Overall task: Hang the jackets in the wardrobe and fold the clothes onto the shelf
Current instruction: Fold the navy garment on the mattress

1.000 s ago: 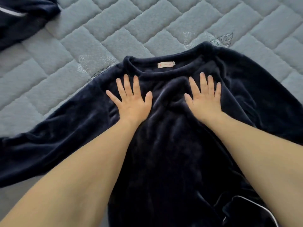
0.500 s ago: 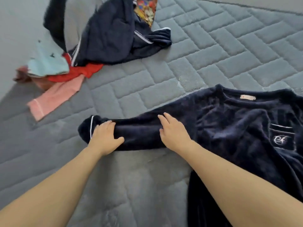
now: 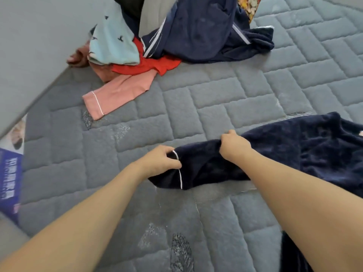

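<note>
Both hands have changed from lying flat on the sleeve to gripping it, and the sleeve end now sits closer to the garment body than half a second ago. Quilted grey mattress (image 3: 196,107) carries everything. On it, at the right edge, lies the navy fleece top (image 3: 318,146), body spread flat, its sleeve (image 3: 200,167) extending toward the mattress centre. At the far edge rests the pile of clothes (image 3: 157,46) (navy garment with white stripes, pale blue printed piece, red item, pink sleeve with white piping), well apart from the fleece top. A blue printed box (image 3: 9,185) stands beyond the left edge of the mattress. Right hand (image 3: 234,147) is curled over the upper part of the sleeve, fingers clamped on bunched fabric. Left hand (image 3: 162,160) pinches the cuff at its white piping, thumb and fingers closed on the fabric. Both forearms are bare and reach in from the near edge.
</note>
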### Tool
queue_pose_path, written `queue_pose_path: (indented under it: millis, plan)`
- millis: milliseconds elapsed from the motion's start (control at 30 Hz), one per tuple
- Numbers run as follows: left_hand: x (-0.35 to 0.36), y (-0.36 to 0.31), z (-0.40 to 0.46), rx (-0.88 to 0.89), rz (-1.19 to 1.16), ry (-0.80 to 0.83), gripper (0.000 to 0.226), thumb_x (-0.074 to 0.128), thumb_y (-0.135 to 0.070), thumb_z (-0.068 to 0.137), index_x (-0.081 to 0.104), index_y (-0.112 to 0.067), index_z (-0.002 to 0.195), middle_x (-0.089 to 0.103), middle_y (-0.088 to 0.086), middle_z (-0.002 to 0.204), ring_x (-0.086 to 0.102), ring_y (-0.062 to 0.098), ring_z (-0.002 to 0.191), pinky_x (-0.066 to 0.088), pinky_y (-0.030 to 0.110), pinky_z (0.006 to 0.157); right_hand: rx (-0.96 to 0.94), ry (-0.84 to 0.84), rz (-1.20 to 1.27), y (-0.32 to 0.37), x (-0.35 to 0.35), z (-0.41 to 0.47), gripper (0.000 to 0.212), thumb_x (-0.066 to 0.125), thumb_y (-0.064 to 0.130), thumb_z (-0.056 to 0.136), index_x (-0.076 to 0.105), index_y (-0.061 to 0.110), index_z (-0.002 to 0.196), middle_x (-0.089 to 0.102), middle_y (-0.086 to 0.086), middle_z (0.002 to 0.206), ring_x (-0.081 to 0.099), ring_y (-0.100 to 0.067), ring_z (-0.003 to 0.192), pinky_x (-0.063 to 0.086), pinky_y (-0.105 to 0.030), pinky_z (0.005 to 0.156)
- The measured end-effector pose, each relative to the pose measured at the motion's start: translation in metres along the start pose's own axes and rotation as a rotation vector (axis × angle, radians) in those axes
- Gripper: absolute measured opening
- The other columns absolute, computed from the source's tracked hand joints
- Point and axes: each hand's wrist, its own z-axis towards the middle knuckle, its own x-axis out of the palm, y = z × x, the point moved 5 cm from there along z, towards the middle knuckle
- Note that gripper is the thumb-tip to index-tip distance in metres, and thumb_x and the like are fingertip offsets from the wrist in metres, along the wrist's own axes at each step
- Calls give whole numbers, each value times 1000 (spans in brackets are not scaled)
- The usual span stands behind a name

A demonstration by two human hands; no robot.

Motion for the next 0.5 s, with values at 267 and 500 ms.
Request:
queue_pose_path:
  millis: [267,500]
  plan:
    - [-46,-17,-21,-168,-92,-13,17,68,-27,84,71,-20,99,75,3,97,72,20,89,57,35,82,38,-207,204,8,-28,10,19,47,7,93,46,5,112,37,-17,125,53,-40,97,37,-40,70]
    - [-44,48,-8,-439,-33,-700,83,68,-52,75,30,-13,138,43,14,139,46,38,124,44,50,102,-55,-92,173,17,21,-21,79,50,40,96,3,22,157,-11,-9,163,12,-32,146,21,-49,118]
